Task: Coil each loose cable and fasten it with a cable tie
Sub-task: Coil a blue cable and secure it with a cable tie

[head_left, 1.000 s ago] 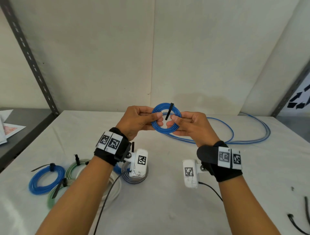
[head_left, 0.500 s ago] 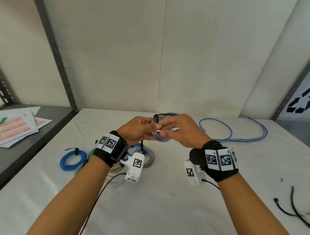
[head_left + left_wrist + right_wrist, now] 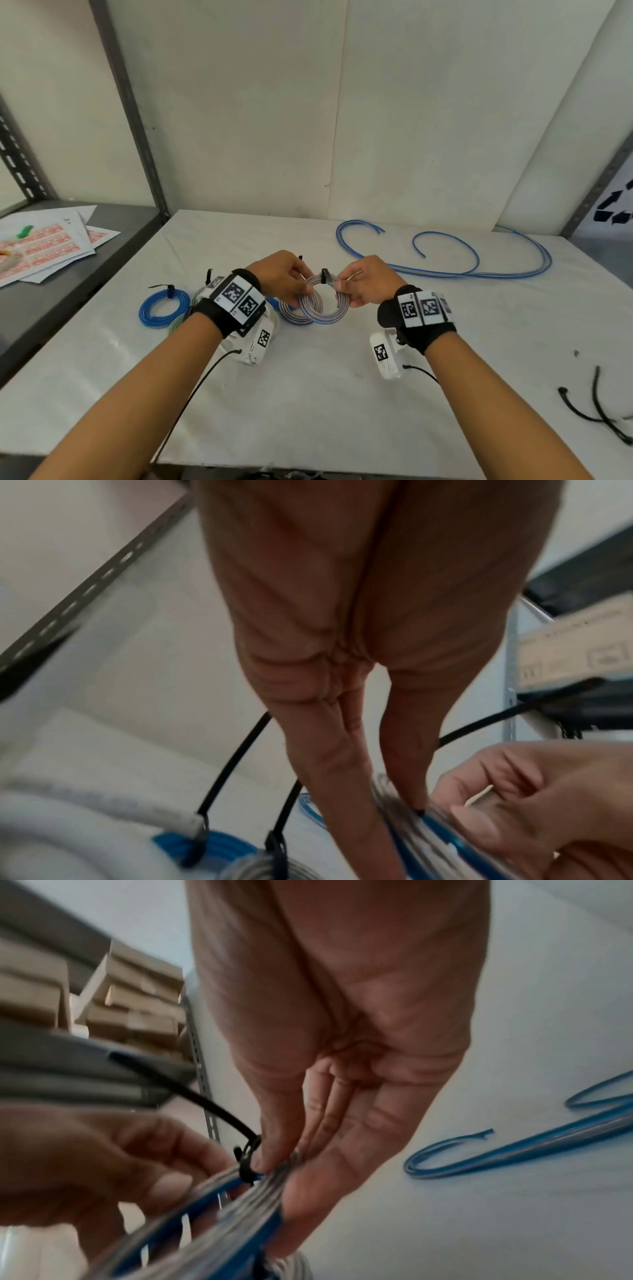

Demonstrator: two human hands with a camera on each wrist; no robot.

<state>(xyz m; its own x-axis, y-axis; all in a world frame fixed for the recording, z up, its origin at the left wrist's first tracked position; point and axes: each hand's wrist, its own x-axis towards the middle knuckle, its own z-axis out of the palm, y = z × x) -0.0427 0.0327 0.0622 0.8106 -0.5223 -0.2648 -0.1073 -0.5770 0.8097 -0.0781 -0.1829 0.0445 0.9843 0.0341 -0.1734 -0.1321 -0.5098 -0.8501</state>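
Note:
A small blue cable coil [image 3: 323, 306], blurred by motion, hangs just above the white table [image 3: 308, 394]. A black cable tie [image 3: 323, 275] wraps its top, tail sticking up. My left hand [image 3: 303, 291] pinches the coil's left side. My right hand [image 3: 342, 286] pinches the right side beside the tie. In the right wrist view the thumb and fingers [image 3: 270, 1164] clamp the coil [image 3: 240, 1204] right at the tie head [image 3: 246, 1164]. The left wrist view shows my fingers [image 3: 404, 791] gripping the strands [image 3: 431, 829].
Tied coils lie to the left: a blue one [image 3: 162, 306], a green one [image 3: 178, 322] and a grey one [image 3: 289, 310] under my left hand. A loose blue cable [image 3: 445, 260] sprawls at the back right. Spare black ties [image 3: 599, 407] lie at the right. Papers [image 3: 44, 246] sit on the left shelf.
Both hands have lowered the tied blue coil from chest height down toward the table, next to the grey coil. The camera view has swung left and down.

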